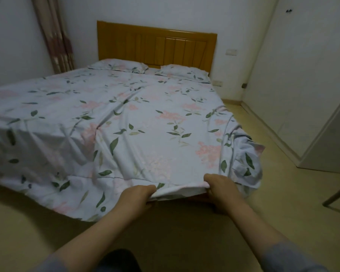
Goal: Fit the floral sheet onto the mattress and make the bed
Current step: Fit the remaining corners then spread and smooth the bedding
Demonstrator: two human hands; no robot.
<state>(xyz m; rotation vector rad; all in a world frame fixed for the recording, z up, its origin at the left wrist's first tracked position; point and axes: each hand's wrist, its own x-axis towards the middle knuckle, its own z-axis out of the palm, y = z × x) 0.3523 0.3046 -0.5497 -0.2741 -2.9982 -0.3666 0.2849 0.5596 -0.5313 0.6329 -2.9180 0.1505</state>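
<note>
Though spread up to the pillows [118, 66], bunched at lower right of frame. Gripping floral sheet [126, 118] hem in tight-curled left hand [137, 195] and right hand [220, 185]. Yet to smooth and tuck.

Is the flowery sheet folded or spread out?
Spread out: the sheet lies across the bed, wrinkled, bunched at the near right corner.

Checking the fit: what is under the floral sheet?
Nothing shows: the floral sheet covers the whole bed top, so the mattress is hidden. Left hand and right hand grip its foot hem.
</note>
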